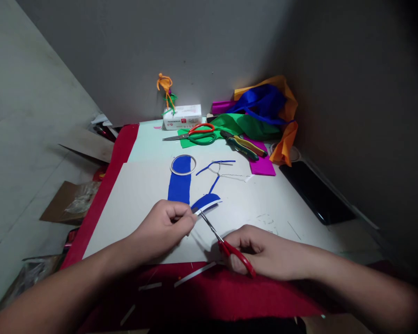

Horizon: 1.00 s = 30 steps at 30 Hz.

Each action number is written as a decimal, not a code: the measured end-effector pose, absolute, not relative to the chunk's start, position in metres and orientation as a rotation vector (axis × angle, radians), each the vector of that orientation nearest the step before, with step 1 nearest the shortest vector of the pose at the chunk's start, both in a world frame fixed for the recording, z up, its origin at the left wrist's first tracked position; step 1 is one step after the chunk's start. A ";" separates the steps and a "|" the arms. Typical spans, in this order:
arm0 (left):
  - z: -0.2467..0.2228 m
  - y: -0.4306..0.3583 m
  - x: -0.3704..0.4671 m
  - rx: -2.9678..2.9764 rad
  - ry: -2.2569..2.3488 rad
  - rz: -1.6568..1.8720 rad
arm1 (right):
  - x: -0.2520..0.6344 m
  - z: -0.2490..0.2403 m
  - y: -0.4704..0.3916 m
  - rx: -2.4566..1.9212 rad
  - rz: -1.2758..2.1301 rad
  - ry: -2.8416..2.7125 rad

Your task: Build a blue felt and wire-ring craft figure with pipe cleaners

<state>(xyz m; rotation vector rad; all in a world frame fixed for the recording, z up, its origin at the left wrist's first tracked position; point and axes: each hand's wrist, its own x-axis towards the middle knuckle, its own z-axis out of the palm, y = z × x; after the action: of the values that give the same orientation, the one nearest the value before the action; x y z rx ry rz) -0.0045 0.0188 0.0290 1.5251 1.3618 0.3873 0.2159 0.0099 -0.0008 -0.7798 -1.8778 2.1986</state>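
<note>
Between its thumb and fingers my left hand (169, 227) pinches a small curved piece of blue paper (207, 201) with a white strip along its near edge. My right hand (256, 253) grips red-handled scissors (226, 246), whose blade tips meet the paper's white edge just right of my left fingertips. Beyond my left hand lies a wider blue paper strip (179, 188), with a roll of tape (183, 165) resting over its far end. To the right of that, a bent wire figure (218, 172), partly wrapped in blue, lies on the white sheet.
Larger scissors (195, 134) and pliers (244, 146) lie farther back. An orange figure (165, 88) stands by a white box (183, 117). Coloured paper (261, 104) is heaped at the back right, near a black phone (316, 192). White scraps (195, 274) lie on the red cloth (202, 297).
</note>
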 end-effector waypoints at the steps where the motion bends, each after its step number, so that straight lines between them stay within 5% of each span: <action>1: 0.029 0.019 -0.004 1.541 1.359 0.396 | 0.215 -0.001 0.010 -0.780 2.203 -1.869; 30: 0.021 0.019 -0.003 1.532 1.350 0.504 | 0.209 -0.023 0.000 -0.758 2.442 -1.395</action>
<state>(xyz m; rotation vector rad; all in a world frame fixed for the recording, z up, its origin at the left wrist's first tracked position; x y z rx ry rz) -0.0034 0.0193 0.0214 1.5318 1.3496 0.5035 0.2086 -0.0002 -0.0226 -0.7578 -1.3950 2.4416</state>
